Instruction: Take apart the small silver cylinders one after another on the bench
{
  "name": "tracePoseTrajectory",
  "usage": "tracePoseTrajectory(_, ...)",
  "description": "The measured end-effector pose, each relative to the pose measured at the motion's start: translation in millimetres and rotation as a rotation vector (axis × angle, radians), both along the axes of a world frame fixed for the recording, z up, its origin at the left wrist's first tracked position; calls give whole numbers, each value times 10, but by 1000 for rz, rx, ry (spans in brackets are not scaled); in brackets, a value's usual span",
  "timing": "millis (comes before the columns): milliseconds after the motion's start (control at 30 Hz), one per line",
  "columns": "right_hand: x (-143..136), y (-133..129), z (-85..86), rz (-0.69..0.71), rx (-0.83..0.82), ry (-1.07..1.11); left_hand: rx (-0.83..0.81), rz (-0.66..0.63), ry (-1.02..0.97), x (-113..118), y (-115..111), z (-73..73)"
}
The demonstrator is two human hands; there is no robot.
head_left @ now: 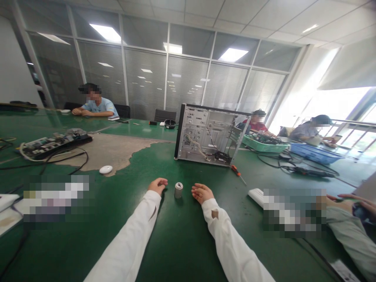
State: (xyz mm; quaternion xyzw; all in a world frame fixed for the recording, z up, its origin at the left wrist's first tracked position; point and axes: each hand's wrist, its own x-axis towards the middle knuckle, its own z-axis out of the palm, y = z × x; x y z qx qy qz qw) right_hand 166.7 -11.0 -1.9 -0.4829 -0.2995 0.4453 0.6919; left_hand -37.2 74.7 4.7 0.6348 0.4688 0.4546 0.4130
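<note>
A small grey metal cylinder (178,190) stands upright on the green table (164,243), with a dark pattern on its top. My left hand (158,185) is just left of it, fingers curved and apart from it, holding nothing. To its right, my right hand (202,192) rests with fingers loosely spread and nothing in them; the gap on this side is a little wider. Behind them stands an open computer case (210,135) with cables inside. An orange-handled screwdriver (236,170) lies at the case's lower right corner.
A white round object (106,169) and a circuit assembly (55,144) with cables lie left. Right are a green basket (264,145), a blue basket (317,153), a black cable and a white power strip (256,196). A person's hands and sleeve show at far right; others sit behind.
</note>
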Motion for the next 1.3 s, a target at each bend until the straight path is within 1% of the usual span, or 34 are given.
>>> tracePoseTrajectory(100,-56,-33,22,-3,17,-10,-2,-63,45,22,-40,14)
tracePoseTrajectory(167,-78,-46,41,-3,19,-22,51,-120,72,48,-103,50)
tracePoseTrajectory(233,-94,-53,63,5,17,-34,150,-195,72,88,-190,93)
tracePoseTrajectory(300,-115,-61,92,13,10,-79,172,-233,90,139,-287,132)
tracePoseTrajectory(333,-131,-68,109,15,13,-133,166,-233,116,165,-332,147)
tracePoseTrajectory(400,-179,-91,147,4,62,-318,177,-190,171,210,-406,167)
tracePoseTrajectory(467,-238,-127,190,-29,157,-550,219,-175,217,234,-451,181)
tracePoseTrajectory(533,-293,-167,231,-63,254,-732,284,-175,253,242,-477,199)
tracePoseTrajectory(633,-336,-214,276,-89,336,-882,389,-190,308,251,-512,245)
tracePoseTrajectory(800,-316,-239,301,-129,366,-962,465,-210,432,293,-578,313)
tracePoseTrajectory(1033,-328,-256,321,-114,434,-1057,513,-223,467,308,-589,296)
tracePoseTrajectory(1200,-294,-258,350,-159,466,-1086,494,-221,466,307,-578,297)
tracePoseTrajectory(1300,-213,-236,339,-190,432,-1101,443,-180,430,289,-550,272)
